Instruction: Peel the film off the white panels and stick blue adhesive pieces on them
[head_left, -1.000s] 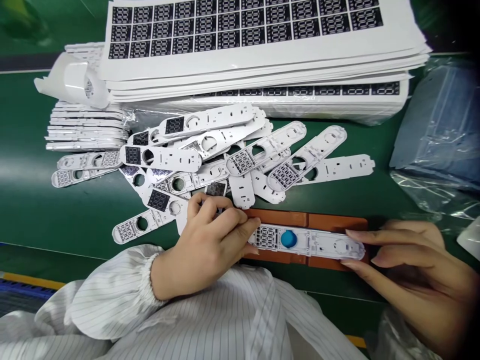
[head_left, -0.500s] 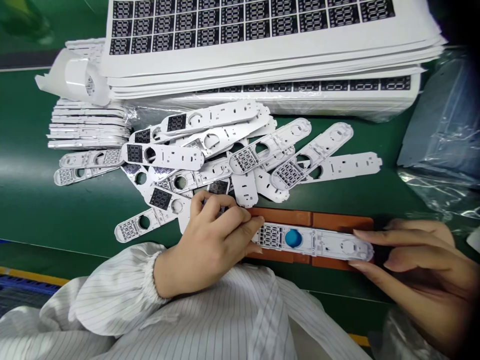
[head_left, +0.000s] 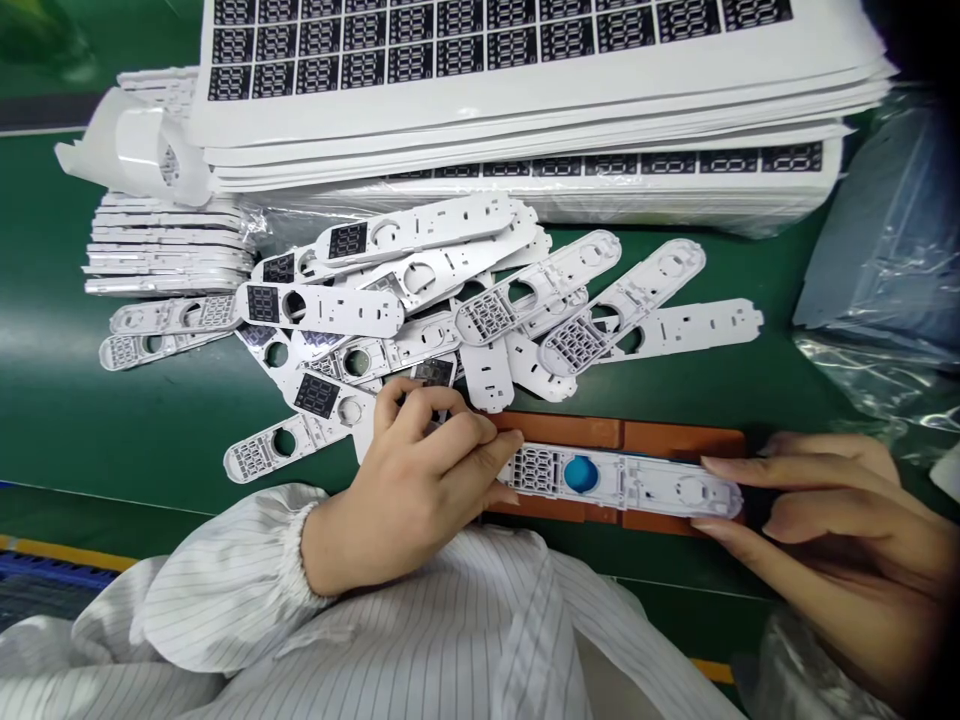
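Observation:
A long white plastic panel (head_left: 645, 480) with a grid of display slots lies over an orange-brown fixture (head_left: 675, 440). Blue shows through the round hole (head_left: 580, 474) in the panel. My left hand (head_left: 420, 485) pinches the panel's left end between thumb and fingers, which hide that end. At the rounded right end, my right hand (head_left: 832, 520) grips the panel by its two long edges, thumb on the near side and fingers on the far side.
Beyond my hands lies a loose pile of similar white panels (head_left: 322, 312), some with black display stickers. A neat panel stack (head_left: 169, 245) stands at left. Sticker sheets (head_left: 525, 110) are piled at the back, and a curled backing sheet (head_left: 124, 145) and clear plastic bags (head_left: 885, 270) flank them.
The view has shifted slightly, so everything sits a little further left and up. Both hands keep the same hold on the panel, which stays over the fixture.

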